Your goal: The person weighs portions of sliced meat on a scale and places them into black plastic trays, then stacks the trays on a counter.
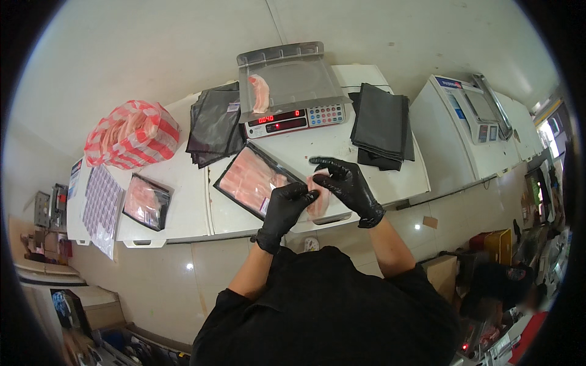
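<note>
Lying flat, the pink meat pack (251, 181) touches the left hand (284, 208).

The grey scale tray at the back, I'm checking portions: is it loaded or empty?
Loaded: one pink meat slice lies on the grey scale tray, at its left side; the rest is bare.

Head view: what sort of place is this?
Likely a meat-packing counter in a shop: a digital scale with a meat slice on its tray, black trays of sliced meat, and black-gloved hands handling slices.
</note>
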{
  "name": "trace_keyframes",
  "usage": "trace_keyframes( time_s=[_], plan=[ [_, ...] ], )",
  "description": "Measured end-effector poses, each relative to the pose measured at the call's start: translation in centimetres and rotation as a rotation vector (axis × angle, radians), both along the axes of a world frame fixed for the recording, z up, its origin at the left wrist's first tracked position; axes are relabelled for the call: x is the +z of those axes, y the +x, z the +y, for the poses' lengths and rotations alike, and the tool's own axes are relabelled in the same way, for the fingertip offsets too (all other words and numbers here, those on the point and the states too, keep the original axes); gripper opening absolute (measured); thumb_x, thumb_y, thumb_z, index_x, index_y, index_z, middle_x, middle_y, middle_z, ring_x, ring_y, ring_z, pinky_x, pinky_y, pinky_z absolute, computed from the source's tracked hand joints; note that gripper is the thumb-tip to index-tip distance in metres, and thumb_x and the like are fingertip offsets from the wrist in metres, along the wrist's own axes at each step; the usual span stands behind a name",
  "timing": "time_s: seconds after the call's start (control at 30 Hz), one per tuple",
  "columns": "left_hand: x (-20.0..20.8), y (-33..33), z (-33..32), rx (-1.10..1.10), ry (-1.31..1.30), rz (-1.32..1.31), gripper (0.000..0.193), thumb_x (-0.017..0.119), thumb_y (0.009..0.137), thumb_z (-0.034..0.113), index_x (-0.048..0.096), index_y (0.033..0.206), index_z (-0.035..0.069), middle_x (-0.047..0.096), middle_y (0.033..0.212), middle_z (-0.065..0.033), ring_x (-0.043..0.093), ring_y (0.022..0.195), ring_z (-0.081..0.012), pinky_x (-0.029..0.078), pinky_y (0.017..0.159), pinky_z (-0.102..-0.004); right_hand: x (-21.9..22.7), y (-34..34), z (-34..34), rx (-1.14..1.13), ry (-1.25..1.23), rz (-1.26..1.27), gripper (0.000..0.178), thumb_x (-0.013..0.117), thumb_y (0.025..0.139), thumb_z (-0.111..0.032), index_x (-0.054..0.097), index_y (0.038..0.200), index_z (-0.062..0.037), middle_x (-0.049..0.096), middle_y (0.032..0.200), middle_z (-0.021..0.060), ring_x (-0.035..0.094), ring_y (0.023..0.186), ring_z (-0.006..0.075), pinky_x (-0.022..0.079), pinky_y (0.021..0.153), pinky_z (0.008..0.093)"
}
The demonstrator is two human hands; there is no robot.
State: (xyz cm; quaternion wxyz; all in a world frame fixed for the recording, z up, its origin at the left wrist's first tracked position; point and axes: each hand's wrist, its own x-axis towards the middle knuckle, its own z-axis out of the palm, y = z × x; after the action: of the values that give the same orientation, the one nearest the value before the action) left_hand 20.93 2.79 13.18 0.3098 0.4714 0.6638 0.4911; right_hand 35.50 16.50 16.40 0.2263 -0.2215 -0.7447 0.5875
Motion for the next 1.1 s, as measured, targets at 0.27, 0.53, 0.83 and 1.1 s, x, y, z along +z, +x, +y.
trace_keyframes(
  time_s=[0.27, 0.53, 0.83, 1.1],
  plan=[
    [-2.2, 0.8, 0.2, 0.175, 0.286, 0.177, 0.013, 0.074, 0.093, 0.010, 0.073, 0.098, -0.002, 0.067, 0.078, -0.0013, 0.059, 0.066, -0.0076, 0.049, 0.063, -0.0243, -6.0, 2.1, -2.7, -0.020, -0.280, -0.019, 0.041, 0.075, 0.092, -0.015, 0.064, 0.127, 0.0039, 0.071, 0.109, 0.0083, 0.063, 0.096, 0.0108, 0.052, 0.085, 0.0292],
    [-2.4, -0.3, 0.2, 0.177, 0.106, -0.605, 0.028, 0.067, 0.094, 0.006, 0.068, 0.121, -0.001, 0.071, 0.102, -0.0054, 0.069, 0.089, -0.0149, 0.057, 0.077, -0.0272, -8.2, 4.8, -3.1, 0.022, -0.589, 0.042, 0.035, 0.074, 0.092, -0.015, 0.068, 0.120, 0.0051, 0.072, 0.102, 0.0051, 0.063, 0.092, 0.0110, 0.051, 0.084, 0.0292],
    [-2.5, -1.1, 0.9, -0.040, -0.193, -0.605, 0.027, 0.070, 0.094, 0.009, 0.069, 0.119, -0.003, 0.071, 0.102, -0.0043, 0.065, 0.088, -0.0098, 0.054, 0.078, -0.0247, -8.9, 6.5, -3.7, 0.049, -0.393, 0.084, 0.037, 0.071, 0.093, -0.021, 0.063, 0.118, 0.0051, 0.065, 0.102, 0.0045, 0.055, 0.095, 0.0100, 0.048, 0.084, 0.0299],
    [-1.6, -1.3, 0.6, -0.032, -0.115, -0.543, 0.028, 0.075, 0.091, 0.007, 0.069, 0.116, -0.005, 0.073, 0.102, -0.0072, 0.068, 0.089, -0.0120, 0.056, 0.081, -0.0265, -14.3, 6.4, -5.1, -0.071, -0.979, 0.486, 0.055, 0.066, 0.094, -0.016, 0.051, 0.142, 0.0054, 0.057, 0.138, 0.0149, 0.056, 0.125, 0.0240, 0.043, 0.107, 0.0368]
  ],
)
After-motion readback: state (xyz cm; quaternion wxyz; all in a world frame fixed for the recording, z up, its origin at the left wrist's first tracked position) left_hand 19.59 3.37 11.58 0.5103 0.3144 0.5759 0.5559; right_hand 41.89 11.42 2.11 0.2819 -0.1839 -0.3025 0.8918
